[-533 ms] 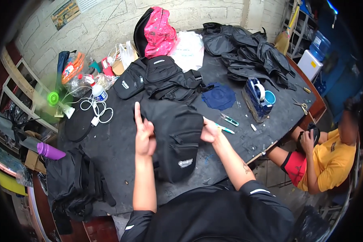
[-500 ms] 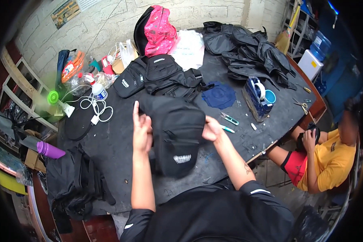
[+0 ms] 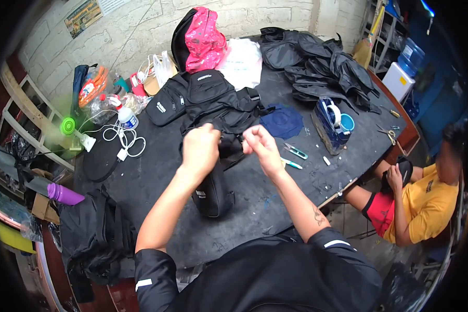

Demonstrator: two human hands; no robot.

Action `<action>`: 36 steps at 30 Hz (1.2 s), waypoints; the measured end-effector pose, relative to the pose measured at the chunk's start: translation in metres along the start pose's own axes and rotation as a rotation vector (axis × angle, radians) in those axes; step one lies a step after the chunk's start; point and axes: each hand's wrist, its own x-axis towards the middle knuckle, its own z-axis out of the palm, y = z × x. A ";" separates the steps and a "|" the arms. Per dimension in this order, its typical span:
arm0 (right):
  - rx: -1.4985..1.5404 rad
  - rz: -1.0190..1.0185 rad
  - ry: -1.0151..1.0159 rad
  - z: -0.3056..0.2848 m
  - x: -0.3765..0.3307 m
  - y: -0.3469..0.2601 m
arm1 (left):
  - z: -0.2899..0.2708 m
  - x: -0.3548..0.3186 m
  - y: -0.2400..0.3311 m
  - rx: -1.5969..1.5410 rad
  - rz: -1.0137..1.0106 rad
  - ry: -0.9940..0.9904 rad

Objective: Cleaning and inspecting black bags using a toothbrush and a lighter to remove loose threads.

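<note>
A black pouch bag (image 3: 212, 193) with a small white label stands lifted on end on the dark worktable (image 3: 156, 182) in front of me. My left hand (image 3: 200, 148) is closed on its upper edge. My right hand (image 3: 261, 147) pinches the same top part from the right side, fingers curled. More black bags (image 3: 203, 96) lie in a pile just behind my hands. What exactly my fingertips grip at the top of the bag is hidden.
A pink and black backpack (image 3: 200, 39) stands at the back wall. Black fabric (image 3: 322, 65) is heaped far right, near a tape dispenser (image 3: 330, 122) and two small cutters (image 3: 295, 152). White cables (image 3: 120, 143) lie left. A seated person in yellow (image 3: 426, 200) is right.
The bag lay flat under both my spread hands before. Now both hands have closed on its top and raised it upright, closer together.
</note>
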 end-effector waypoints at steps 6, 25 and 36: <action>0.138 0.137 -0.178 0.023 -0.009 0.023 | -0.027 -0.003 0.020 -1.046 -0.438 -0.005; 0.652 0.207 -0.302 -0.021 0.001 -0.038 | 0.010 -0.063 -0.043 -2.376 -0.890 -0.114; 0.654 0.424 -0.110 -0.006 -0.006 -0.018 | 0.015 -0.071 -0.041 -2.562 0.000 0.665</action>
